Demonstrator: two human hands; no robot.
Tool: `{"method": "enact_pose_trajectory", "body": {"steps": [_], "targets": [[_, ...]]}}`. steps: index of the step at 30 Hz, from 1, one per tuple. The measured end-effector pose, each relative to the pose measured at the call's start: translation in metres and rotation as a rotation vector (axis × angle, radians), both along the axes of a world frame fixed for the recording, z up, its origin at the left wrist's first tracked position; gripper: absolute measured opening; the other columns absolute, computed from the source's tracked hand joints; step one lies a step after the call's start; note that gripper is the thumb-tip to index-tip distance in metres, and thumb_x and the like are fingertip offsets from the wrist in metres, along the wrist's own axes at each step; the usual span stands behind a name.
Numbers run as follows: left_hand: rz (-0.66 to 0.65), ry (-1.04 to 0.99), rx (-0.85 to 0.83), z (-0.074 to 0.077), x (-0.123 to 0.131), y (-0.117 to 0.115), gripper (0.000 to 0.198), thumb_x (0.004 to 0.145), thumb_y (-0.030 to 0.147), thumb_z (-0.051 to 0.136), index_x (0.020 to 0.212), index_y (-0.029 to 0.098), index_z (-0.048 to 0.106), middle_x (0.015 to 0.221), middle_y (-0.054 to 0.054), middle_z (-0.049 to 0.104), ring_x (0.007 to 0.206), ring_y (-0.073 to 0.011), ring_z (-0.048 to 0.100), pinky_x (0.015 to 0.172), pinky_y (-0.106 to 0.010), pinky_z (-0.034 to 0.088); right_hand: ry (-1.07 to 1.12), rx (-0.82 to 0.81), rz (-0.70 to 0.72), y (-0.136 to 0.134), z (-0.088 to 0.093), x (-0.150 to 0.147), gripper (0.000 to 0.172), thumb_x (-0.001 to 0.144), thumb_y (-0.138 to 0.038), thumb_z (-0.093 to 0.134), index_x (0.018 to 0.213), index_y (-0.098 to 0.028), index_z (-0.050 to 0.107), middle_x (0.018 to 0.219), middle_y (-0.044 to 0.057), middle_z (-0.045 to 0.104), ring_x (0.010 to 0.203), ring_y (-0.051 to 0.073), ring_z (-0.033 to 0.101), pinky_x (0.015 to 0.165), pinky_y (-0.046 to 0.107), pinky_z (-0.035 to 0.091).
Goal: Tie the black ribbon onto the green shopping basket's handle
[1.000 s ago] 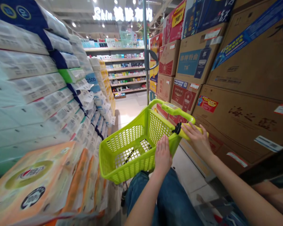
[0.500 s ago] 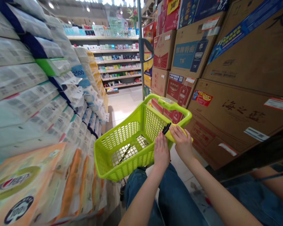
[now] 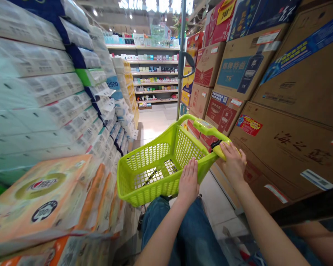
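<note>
A lime-green shopping basket cart (image 3: 152, 188) stands in front of my legs, turned at an angle, with nothing visible in its basket. My left hand (image 3: 188, 181) rests on the basket's near side rim, its fingers laid fairly flat over the edge. Farther right, my right hand (image 3: 233, 160) is wrapped round a yellow object (image 3: 219, 152) with a black end, at the near corner of the cart's handle (image 3: 205, 127). Whether that object is loose or part of the cart cannot be told.
White tissue packs (image 3: 50, 88) are stacked high on the left, with orange packs (image 3: 41, 207) low in front. Cardboard cartons (image 3: 296, 144) line the right. A grey pole (image 3: 181, 55) rises behind the cart; stocked shelves (image 3: 155, 81) stand at the back.
My left hand has moved away from the yellow object onto the basket's side rim. My right hand and the yellow object have moved right and nearer the handle corner. The view has shifted left.
</note>
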State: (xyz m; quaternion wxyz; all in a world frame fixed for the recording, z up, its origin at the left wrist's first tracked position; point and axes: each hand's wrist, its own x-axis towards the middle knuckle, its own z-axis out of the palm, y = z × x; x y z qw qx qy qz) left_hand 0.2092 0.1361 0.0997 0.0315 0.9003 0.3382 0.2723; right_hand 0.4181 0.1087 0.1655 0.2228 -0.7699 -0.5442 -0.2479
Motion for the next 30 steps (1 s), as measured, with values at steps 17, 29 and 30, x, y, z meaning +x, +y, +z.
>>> {"method": "enact_pose_trajectory", "body": {"steps": [17, 29, 30], "targets": [[-0.013, 0.005, -0.055, 0.008, -0.002, -0.003, 0.097, 0.071, 0.009, 0.052, 0.157, 0.007, 0.008, 0.167, -0.014, 0.014, 0.155, -0.0245, 0.011, 0.126, -0.044, 0.022, 0.082, 0.024, -0.003, 0.008, 0.013, 0.023, 0.056, 0.08, -0.005, 0.044, 0.129, -0.025, 0.062, 0.14, 0.005, 0.062, 0.141, 0.025, 0.043, 0.113, 0.051, 0.024], [-0.006, 0.013, -0.042, 0.0, 0.0, -0.001, 0.089, 0.073, 0.01, 0.052, 0.155, 0.005, 0.016, 0.165, -0.017, 0.022, 0.154, -0.0254, 0.013, 0.125, -0.046, 0.025, -0.049, -0.094, 0.247, -0.009, -0.014, -0.046, 0.065, 0.079, -0.003, 0.048, 0.137, -0.031, 0.055, 0.143, 0.001, 0.06, 0.139, 0.021, 0.047, 0.115, 0.048, 0.023], [-0.009, 0.005, -0.046, 0.001, 0.0, -0.001, 0.092, 0.072, 0.01, 0.051, 0.156, 0.005, 0.013, 0.166, -0.016, 0.02, 0.154, -0.025, 0.012, 0.125, -0.046, 0.024, -0.044, -0.086, 0.229, -0.008, -0.009, -0.031, 0.064, 0.079, -0.003, 0.048, 0.136, -0.031, 0.056, 0.142, 0.001, 0.061, 0.139, 0.021, 0.046, 0.115, 0.049, 0.022]]}}
